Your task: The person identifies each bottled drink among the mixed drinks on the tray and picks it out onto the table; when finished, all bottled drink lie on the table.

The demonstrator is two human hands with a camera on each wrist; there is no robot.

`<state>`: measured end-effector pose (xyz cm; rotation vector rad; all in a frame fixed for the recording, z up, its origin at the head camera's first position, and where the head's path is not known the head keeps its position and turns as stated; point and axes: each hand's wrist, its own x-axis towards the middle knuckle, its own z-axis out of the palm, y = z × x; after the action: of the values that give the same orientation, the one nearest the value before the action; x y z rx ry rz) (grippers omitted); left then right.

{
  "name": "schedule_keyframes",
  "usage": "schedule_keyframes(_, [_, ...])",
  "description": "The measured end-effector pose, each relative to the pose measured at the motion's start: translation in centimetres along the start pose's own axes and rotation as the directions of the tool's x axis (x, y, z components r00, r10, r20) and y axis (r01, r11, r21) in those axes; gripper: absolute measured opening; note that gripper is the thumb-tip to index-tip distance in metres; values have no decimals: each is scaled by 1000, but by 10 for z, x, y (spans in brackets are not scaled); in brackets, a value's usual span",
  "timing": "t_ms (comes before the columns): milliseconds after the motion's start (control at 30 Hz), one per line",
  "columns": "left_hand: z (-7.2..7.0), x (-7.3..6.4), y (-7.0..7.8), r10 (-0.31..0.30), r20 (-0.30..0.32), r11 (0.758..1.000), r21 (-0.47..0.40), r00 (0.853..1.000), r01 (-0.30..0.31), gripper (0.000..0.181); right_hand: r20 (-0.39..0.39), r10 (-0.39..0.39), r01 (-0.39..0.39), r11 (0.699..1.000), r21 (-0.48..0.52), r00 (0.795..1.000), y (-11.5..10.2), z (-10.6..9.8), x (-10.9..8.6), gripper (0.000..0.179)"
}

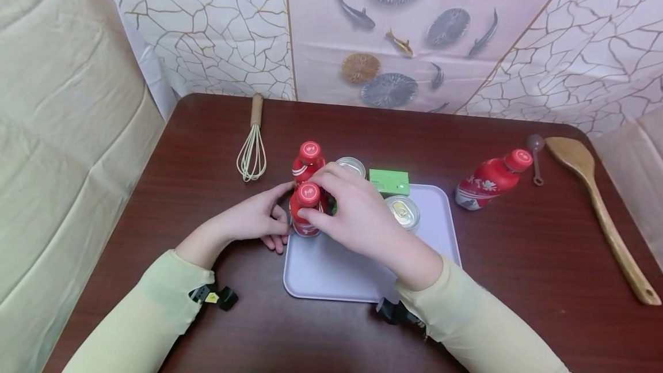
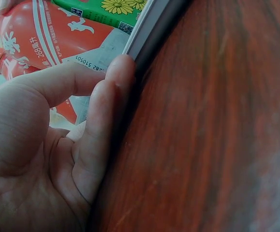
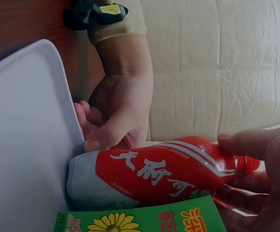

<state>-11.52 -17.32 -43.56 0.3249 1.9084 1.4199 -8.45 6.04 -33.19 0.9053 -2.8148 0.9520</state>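
My right hand (image 1: 357,206) grips a red drink bottle (image 1: 307,224) near its neck, at the left side of the lilac tray (image 1: 336,275). In the right wrist view this bottle (image 3: 149,171) has white lettering and a pale lower part, its base at the tray. My left hand (image 1: 256,217) holds the tray's left rim, thumb and fingertips close beside the bottle's base. Just behind stands a second red bottle (image 1: 309,157). A green carton with a yellow flower (image 3: 144,220) is next to the gripped bottle, mostly hidden by my right hand in the head view.
Also at the tray are a green box (image 1: 389,182) and two silver-topped cans, one at the back (image 1: 352,164), one nearer (image 1: 403,213). A whisk (image 1: 252,145) lies back left. To the right are a third red bottle (image 1: 489,182), a small scoop (image 1: 536,154) and a wooden spatula (image 1: 601,206).
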Motion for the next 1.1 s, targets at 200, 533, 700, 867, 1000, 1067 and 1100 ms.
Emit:
schedule_keyframes(200, [0, -1, 1, -12, -4, 1000, 6, 1000, 12, 97, -33, -13, 14, 1000, 26, 999, 2, 2, -1, 38])
schedule_keyframes(533, [0, -2, 4, -17, -5, 1000, 4, 1000, 17, 95, -35, -33, 34, 999, 39, 999, -2, -1, -7, 40])
schedule_keyframes(700, [0, -2, 5, -27, -21, 1000, 10, 999, 28, 92, -39, -62, 64, 996, 56, 997, -7, -5, -14, 37])
schedule_keyframes(867, [1, -1, 1, -30, -29, 1000, 6, 999, 30, 90, -40, -102, 105, 990, 92, 994, -10, -8, -24, 35])
schedule_keyframes(1000, [2, -1, 1, -27, -41, 1000, 3, 999, 27, 91, -60, -136, 142, 984, 105, 989, -11, -12, -33, 34])
schedule_keyframes(1067, [2, -1, 2, -27, -49, 1000, 3, 998, 27, 91, -68, -156, 163, 981, 107, 985, -10, -15, -37, 33])
schedule_keyframes(1100, [2, -1, 2, -25, -51, 1000, 4, 998, 25, 91, -67, -163, 170, 980, 108, 984, -10, -16, -40, 33])
